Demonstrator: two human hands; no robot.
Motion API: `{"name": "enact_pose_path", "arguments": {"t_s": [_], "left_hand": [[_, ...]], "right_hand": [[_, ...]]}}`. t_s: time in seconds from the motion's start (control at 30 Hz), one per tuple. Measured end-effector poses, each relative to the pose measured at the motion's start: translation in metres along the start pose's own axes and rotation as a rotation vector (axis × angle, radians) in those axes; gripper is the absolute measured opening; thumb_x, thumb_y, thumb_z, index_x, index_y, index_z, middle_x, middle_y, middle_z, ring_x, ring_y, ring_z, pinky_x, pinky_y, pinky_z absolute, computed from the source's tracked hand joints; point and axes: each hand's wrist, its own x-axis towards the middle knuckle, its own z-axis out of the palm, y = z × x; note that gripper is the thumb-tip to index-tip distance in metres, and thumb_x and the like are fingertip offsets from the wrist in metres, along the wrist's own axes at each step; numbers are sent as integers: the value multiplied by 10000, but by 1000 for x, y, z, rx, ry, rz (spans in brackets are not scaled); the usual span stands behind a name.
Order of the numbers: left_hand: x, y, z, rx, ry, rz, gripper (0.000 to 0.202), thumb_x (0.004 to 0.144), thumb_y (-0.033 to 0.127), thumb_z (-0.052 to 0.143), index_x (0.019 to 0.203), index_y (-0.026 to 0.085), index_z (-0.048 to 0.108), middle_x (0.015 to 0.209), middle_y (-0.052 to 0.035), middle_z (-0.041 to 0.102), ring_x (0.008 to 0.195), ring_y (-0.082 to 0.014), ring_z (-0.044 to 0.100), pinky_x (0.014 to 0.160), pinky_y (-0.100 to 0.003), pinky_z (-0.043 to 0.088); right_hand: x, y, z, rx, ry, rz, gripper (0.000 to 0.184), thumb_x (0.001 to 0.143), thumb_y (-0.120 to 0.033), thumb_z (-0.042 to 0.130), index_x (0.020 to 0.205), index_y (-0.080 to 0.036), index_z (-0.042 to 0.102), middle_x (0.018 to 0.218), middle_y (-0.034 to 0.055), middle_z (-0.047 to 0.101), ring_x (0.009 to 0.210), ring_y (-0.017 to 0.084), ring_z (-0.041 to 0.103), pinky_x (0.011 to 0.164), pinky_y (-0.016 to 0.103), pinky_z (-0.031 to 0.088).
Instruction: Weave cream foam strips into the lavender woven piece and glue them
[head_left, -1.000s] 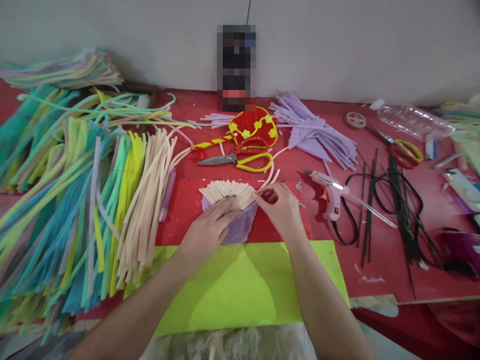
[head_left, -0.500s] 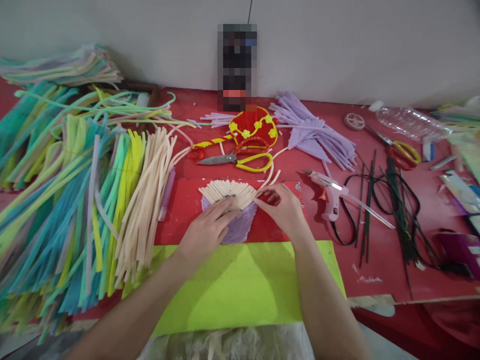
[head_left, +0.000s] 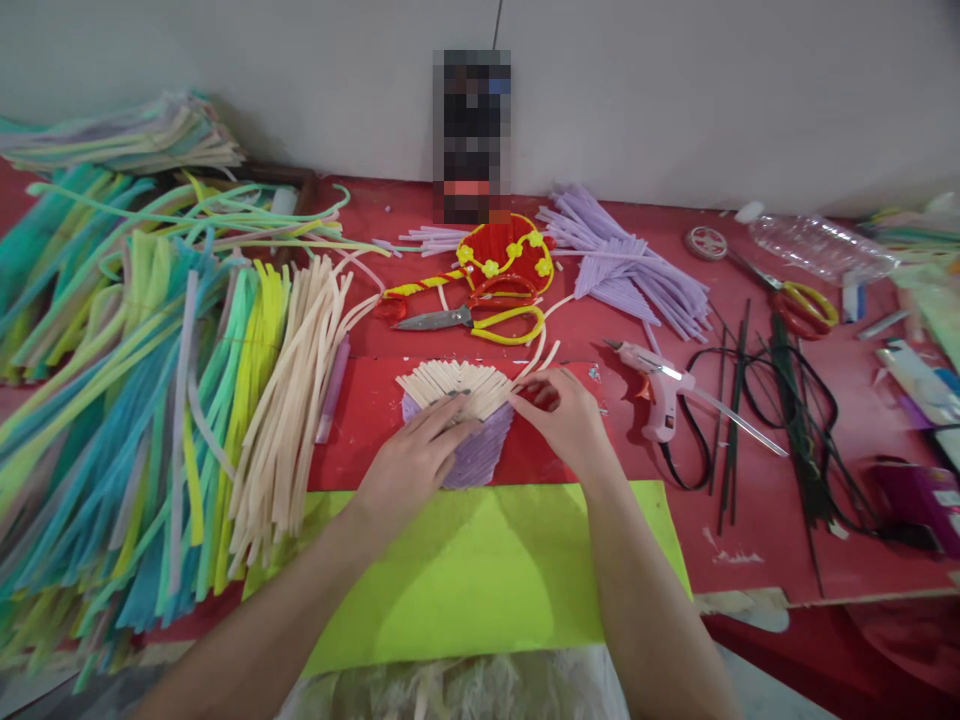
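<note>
A fan-shaped piece made of pipe cleaners lies on a red board (head_left: 352, 445). Its upper band (head_left: 439, 380) is cream, in slanted rows, and its lower part (head_left: 484, 462) is lilac. Across the middle of the piece rests my left hand (head_left: 412, 450), fingers stretched out and pressing on it. At the right edge of the cream rows, my right hand (head_left: 566, 415) pinches a cream pipe cleaner (head_left: 550, 356), whose free end sticks out above the fingers. The pinched part is partly hidden by my fingertips.
Bundles of coloured pipe cleaners (head_left: 150, 400) fill the left side. Yellow-handled scissors (head_left: 510, 325) and a red, yellow-trimmed ornament (head_left: 510, 250) lie behind the board. A pink glue gun (head_left: 660, 390) and dark stems (head_left: 799, 430) are right. A green sheet (head_left: 480, 580) lies in front.
</note>
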Motion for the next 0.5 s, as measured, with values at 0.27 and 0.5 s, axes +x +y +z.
{"name": "enact_pose_path", "arguments": {"t_s": [0.27,0.5], "left_hand": [[1,1,-2,3,1,2,413,878,37,397,1226,193,558,1435,-84,471,1317,-222,454,1077,-412,432],[0,1,-1,-5,4,-1,411,881,36,395,1224,190,560,1437,-84,469,1315,-222,456,1075,-420,434]], "right_hand": [[0,-4,4,-33,31,-7,103,732,-275,661,807,-222,615,856,25,603,681,137,544,687,306,473],[0,-1,1,-24,16,-12,112,739,-299,659,813,-224,621,856,35,619,692,149,558,689,316,477]]}}
